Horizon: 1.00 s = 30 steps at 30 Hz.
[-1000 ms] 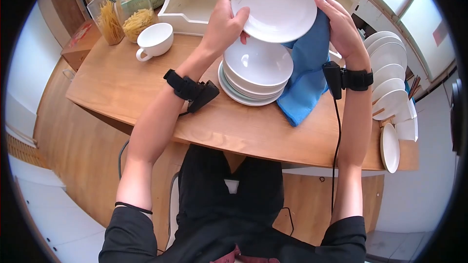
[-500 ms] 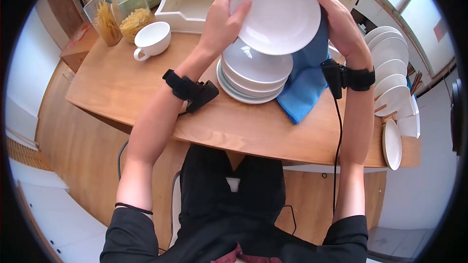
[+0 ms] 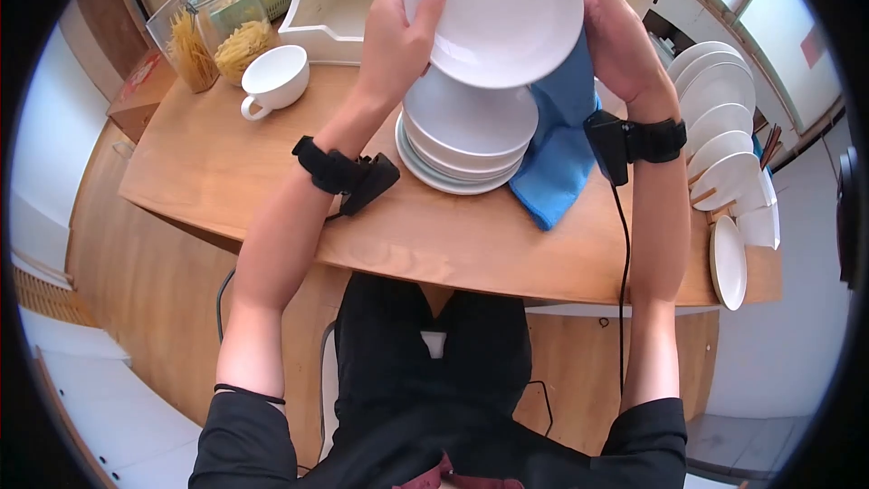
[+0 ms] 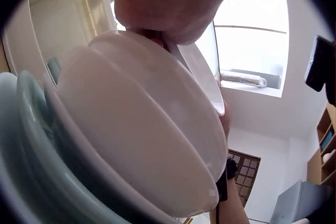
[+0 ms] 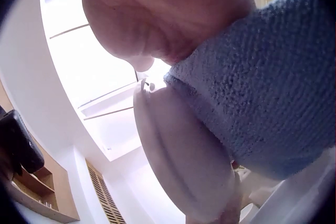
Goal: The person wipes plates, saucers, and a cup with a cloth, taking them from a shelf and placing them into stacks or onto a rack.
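Observation:
My left hand (image 3: 396, 41) grips a shallow white plate (image 3: 507, 18) by its left rim, thumb over the upper face. The plate is tilted, its inner side toward me, above a stack of dishes. On its right is my right hand (image 3: 625, 50), thumb pointing up beside the rim, fingers mostly hidden. That hand holds a blue cloth (image 3: 559, 172), which runs behind the plate and hangs to the table; the right wrist view shows the cloth (image 5: 268, 82) close under the palm. The stack has white bowls (image 4: 136, 134) on top of pale green dishes (image 4: 39, 124).
A white cup (image 3: 276, 75) stands left on the wooden table (image 3: 217, 158), near a pasta jar (image 3: 240, 45) and a clear container of spaghetti (image 3: 192, 54). Behind is a cream open box (image 3: 339, 0). At right, a rack holds several white plates (image 3: 720, 95); another plate (image 3: 728, 263) leans near the edge.
The plate has shifted a little left, still in my left hand. My right thumb, earlier against the rim, now points up away from it. The stack stays in place.

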{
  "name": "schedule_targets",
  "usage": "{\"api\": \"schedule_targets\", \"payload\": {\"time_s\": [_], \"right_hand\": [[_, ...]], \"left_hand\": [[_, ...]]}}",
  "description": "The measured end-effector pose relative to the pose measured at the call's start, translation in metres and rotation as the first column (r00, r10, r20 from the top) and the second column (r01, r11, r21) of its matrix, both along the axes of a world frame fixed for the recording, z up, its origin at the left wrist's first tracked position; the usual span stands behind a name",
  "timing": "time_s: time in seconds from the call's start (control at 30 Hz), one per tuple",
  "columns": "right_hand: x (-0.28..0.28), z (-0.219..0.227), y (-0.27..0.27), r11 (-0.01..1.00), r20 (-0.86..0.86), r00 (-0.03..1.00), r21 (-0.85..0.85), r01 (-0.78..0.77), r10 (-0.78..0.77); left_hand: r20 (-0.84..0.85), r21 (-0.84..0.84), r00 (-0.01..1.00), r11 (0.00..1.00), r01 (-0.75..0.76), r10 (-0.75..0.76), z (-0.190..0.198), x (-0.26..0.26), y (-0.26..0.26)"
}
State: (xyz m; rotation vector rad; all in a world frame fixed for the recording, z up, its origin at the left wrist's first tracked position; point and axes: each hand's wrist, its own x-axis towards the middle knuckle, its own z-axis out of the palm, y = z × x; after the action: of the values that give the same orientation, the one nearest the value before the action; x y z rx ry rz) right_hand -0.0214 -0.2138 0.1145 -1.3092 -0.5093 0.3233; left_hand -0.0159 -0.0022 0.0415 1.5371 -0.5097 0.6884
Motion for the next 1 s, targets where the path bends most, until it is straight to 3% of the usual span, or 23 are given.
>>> {"api": "schedule_targets", "payload": {"time_s": [0.1,0.13,0.2,0.5,0.57,0.67,0.77,0.9,1.0], "right_hand": [[0.011,-0.002,-0.007,0.997,0.107,0.992,-0.027,-0.071,0.074],[-0.002,0.002,-0.001,1.000,0.095,0.995,0.007,-0.025,0.025],[0.000,-0.001,-0.003,0.999,0.096,0.995,0.039,-0.007,0.004],[0.003,-0.005,-0.007,0.996,0.097,0.992,0.032,0.082,-0.085],[0.023,-0.019,-0.024,0.990,0.282,0.952,-0.040,0.134,-0.118],[0.040,-0.028,-0.037,0.991,0.260,0.961,-0.069,0.113,-0.092],[0.005,-0.016,-0.013,0.997,0.222,0.974,-0.042,0.063,-0.052],[-0.012,-0.013,0.002,0.983,0.159,0.974,-0.067,0.173,-0.161],[-0.008,-0.012,-0.001,0.994,0.149,0.989,-0.109,0.031,-0.015]], "left_hand": [[0.138,0.065,0.990,0.998,-0.027,0.017,-0.004,0.005,0.001],[0.180,0.090,0.983,0.995,-0.037,0.021,-0.004,0.000,0.001],[0.096,0.068,0.992,0.994,-0.083,0.076,0.004,-0.008,-0.004],[0.086,0.042,0.996,0.999,-0.028,0.024,0.003,-0.004,-0.002],[0.079,0.022,0.997,1.000,-0.010,0.008,0.005,-0.005,-0.002],[0.088,-0.009,0.996,1.000,0.015,-0.015,0.010,-0.007,-0.005],[0.110,-0.041,0.994,0.999,0.015,-0.011,0.013,-0.008,-0.006],[0.088,-0.075,0.996,0.997,0.003,0.004,0.016,-0.013,-0.008],[0.112,-0.108,0.994,0.994,0.033,-0.021,0.013,-0.012,-0.008]]}}
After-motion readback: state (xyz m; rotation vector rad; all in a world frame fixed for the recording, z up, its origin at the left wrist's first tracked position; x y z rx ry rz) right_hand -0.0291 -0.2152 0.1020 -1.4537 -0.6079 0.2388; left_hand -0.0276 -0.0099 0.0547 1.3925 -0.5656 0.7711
